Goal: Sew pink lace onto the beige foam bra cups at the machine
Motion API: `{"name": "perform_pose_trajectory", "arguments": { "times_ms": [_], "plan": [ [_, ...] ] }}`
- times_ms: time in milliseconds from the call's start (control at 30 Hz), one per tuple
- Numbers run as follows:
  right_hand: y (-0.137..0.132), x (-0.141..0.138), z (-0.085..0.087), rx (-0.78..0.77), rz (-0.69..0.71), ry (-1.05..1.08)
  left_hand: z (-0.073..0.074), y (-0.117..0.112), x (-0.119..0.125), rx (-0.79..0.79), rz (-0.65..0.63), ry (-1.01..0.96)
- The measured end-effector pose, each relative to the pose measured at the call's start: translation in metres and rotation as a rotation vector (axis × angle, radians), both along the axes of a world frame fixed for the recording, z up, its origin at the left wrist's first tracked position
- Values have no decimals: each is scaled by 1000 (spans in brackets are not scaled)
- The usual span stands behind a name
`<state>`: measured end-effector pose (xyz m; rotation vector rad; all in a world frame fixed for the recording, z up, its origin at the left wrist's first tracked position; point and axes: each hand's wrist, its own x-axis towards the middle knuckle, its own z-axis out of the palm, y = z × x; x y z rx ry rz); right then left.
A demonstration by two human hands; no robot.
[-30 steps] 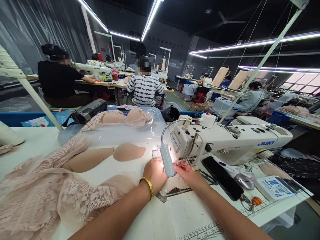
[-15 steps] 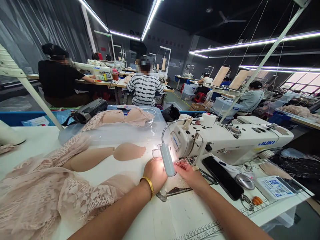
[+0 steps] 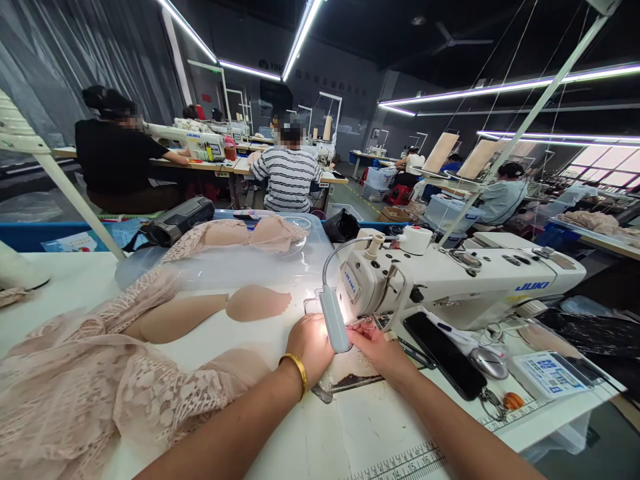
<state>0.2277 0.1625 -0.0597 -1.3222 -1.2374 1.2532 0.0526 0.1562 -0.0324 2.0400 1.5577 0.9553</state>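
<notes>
My left hand, with a gold bangle on the wrist, rests closed on the table just left of the lamp head of a white sewing machine. Its fingers are curled under the bright light, and what they press is washed out. My right hand sits right of the lamp under the machine head, fingers pinched together on something small near the needle area. Pink lace fabric lies heaped on the table at my left, trailing toward my left wrist.
Beige foam cups and a clear plastic bin with a pink lace bra lie beyond the hands. A black phone, scissors and a small display unit sit to the right. Other people sew at machines behind.
</notes>
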Motion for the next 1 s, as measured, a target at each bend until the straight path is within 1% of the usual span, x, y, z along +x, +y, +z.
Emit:
{"name": "perform_pose_trajectory", "arguments": {
  "times_ms": [333,733,1000],
  "plan": [
    [-1,-2,6,6,16,-10,-2,-1,0,1,-5,-27],
    [0,0,-2,7,1,-16,3,-1,0,-44,3,0],
    [1,-4,-2,42,18,-30,2,0,1,-12,2,29]
  ]
}}
